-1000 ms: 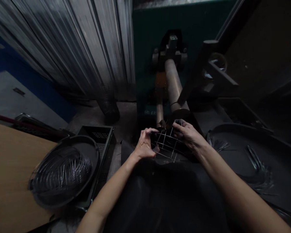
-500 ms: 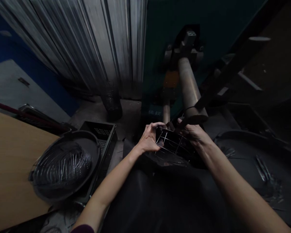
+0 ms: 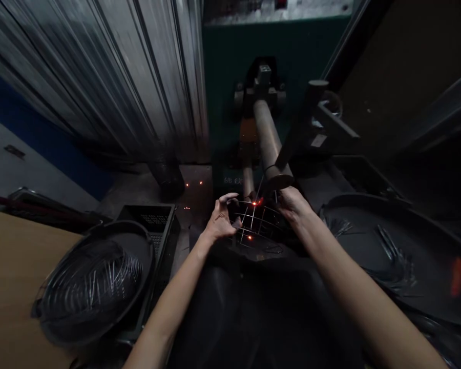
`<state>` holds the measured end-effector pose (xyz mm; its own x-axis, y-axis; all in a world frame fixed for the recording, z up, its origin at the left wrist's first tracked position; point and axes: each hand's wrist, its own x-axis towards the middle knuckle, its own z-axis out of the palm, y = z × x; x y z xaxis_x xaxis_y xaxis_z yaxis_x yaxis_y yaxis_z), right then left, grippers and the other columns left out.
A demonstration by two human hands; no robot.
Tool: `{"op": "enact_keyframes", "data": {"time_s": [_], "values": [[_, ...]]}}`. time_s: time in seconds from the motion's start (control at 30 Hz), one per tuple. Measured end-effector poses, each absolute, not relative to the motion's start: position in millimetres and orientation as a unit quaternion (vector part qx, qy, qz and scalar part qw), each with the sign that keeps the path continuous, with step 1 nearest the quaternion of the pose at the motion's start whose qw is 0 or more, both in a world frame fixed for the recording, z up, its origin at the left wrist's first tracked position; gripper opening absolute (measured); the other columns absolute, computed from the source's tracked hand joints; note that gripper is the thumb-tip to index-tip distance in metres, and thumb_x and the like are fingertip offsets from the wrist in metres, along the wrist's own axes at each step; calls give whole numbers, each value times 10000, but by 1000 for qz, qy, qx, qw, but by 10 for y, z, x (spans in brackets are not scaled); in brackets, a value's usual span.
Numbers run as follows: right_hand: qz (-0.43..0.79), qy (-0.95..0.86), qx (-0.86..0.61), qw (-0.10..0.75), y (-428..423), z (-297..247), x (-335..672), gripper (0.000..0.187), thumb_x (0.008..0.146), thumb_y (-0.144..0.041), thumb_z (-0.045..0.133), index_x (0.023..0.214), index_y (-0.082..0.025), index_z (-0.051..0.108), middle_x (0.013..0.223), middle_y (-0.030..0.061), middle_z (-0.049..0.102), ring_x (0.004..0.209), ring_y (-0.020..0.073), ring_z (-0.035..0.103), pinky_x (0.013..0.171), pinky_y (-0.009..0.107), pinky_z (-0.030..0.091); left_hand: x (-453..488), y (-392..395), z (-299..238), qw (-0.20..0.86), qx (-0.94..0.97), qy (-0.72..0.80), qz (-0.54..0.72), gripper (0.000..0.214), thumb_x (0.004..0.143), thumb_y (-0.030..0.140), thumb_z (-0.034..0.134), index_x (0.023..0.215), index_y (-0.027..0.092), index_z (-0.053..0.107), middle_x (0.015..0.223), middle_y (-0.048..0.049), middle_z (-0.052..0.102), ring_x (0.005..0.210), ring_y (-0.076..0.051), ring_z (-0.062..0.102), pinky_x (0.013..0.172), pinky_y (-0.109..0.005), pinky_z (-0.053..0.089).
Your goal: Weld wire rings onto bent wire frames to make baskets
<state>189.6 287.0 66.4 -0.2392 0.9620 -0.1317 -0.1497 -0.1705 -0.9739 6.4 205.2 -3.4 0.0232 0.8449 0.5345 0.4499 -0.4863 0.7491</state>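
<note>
A small wire grid frame [image 3: 252,221] of thin metal rods sits between my hands, under the end of a thick metal cylinder [image 3: 268,134] on a green machine [image 3: 225,102]. My left hand [image 3: 222,219] grips its left edge, thumb and fingers curved around the wires. By the cylinder's end, my right hand [image 3: 294,205] is closed near a thin upright wire; its fingertips are partly hidden. A glowing orange spot [image 3: 254,203] shows where the wires meet the machine's tip, and another glow lies lower on the grid.
To the left, a round black basin [image 3: 148,251] of curved wire pieces rests on a black plastic crate [image 3: 172,225]. A wide dark tray [image 3: 353,205] at right holds loose metal rods [image 3: 388,243]. Orange sparks are over the floor. A corrugated metal wall stands behind.
Orange glow and flying sparks have appeared at the wires. The view has shifted, so the machine and hands sit further left. Both hands stay at the grid.
</note>
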Motion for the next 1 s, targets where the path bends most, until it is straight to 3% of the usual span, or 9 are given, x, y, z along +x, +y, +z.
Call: {"op": "enact_keyframes", "data": {"time_s": [0.23, 0.53, 1.0], "values": [[649, -414, -473, 428, 2724, 721, 1871, 493, 423, -348, 877, 577, -199, 434, 439, -66, 381, 363, 30, 296, 304, 159, 185, -21, 2036, -95, 195, 677, 452, 547, 704, 609, 129, 556, 1224, 208, 224, 934, -16, 484, 868, -166, 551, 824, -366, 467], [615, -429, -494, 439, 2761, 651, 1829, 395, 422, -315, 852, 567, -177, 511, 499, -19, 522, 440, 92, 494, 399, 198, 407, -31, 2079, -127, 201, 665, 439, 570, 719, 596, 135, 568, 1225, 218, 230, 946, -15, 429, 848, -146, 505, 839, -351, 451], [639, -426, -439, 466, 2793, 629, 1788, 394, 449, -273, 854, 591, -188, 496, 555, -21, 506, 451, 67, 427, 365, 181, 308, -78, 2110, -103, 174, 684, 460, 538, 645, 606, 145, 580, 1171, 208, 275, 978, -41, 449, 904, -179, 528, 880, -379, 435]]}}
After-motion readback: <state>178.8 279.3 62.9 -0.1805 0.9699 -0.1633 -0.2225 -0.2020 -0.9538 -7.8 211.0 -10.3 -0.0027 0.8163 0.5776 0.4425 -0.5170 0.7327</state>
